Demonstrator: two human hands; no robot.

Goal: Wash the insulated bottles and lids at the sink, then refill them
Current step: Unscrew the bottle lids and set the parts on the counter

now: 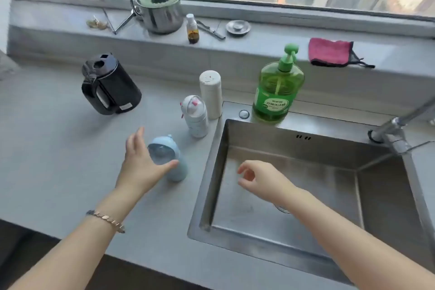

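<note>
One blue bottle (164,148) beside sink (215,160), perhaps touched

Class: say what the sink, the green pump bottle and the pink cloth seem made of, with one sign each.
Sink: brushed stainless steel; grey sheen with soft reflections.
Green pump bottle: clear plastic, probably; liquid shows through.
Pink cloth: soft textile, likely microfibre; limp, matte, fuzzy.

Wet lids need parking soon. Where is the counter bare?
Bare: counter left of the blue bottle, in front of the kettle; the strip in front of the sink. Crowded: white bottle and cream bottle between kettle and sink; soap bottle on the sink's back rim.
</note>
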